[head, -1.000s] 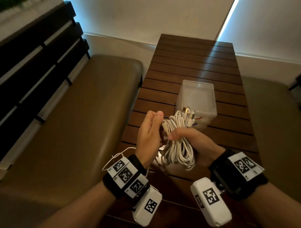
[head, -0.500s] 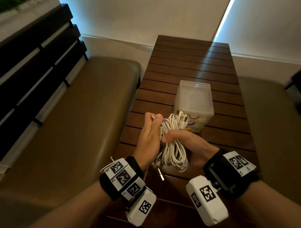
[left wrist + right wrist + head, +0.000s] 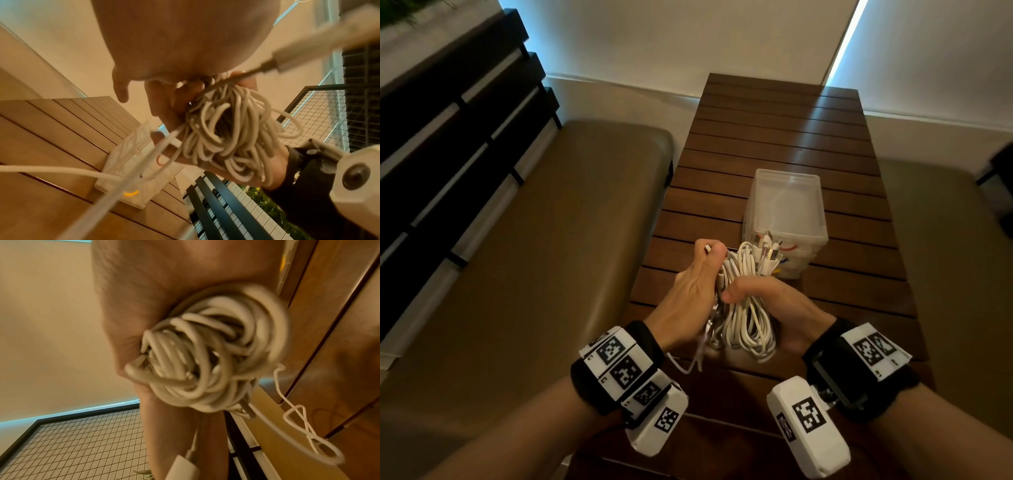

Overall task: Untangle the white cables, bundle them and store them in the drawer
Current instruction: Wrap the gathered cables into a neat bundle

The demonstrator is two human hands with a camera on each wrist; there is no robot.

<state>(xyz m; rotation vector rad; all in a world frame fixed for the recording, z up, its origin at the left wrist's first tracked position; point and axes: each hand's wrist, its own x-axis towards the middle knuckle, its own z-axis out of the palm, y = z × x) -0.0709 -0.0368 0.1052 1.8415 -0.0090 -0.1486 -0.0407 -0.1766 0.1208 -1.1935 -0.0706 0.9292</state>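
Observation:
A coiled bundle of white cables (image 3: 743,308) hangs above the near end of the wooden table (image 3: 774,137). My right hand (image 3: 763,294) grips the bundle around its middle, plug ends sticking up toward the drawer box. My left hand (image 3: 698,270) is against the bundle's left side, thumb and fingertips pinching a thin white cable end (image 3: 707,248) at the top. The wrist views show the coil (image 3: 230,129) (image 3: 207,363) close up. A clear plastic drawer box (image 3: 786,212) stands on the table just beyond the hands; it also shows in the left wrist view (image 3: 131,170).
Padded brown benches flank the table on the left (image 3: 534,257) and right (image 3: 948,246). A dark slatted backrest (image 3: 448,120) runs along the far left. A thin white cord (image 3: 681,365) dangles by my left wrist. A wall stands behind the table.
Both hands and the bundle have drifted slightly left and nearer to me. The left hand's fingers have closed up at the top of the bundle.

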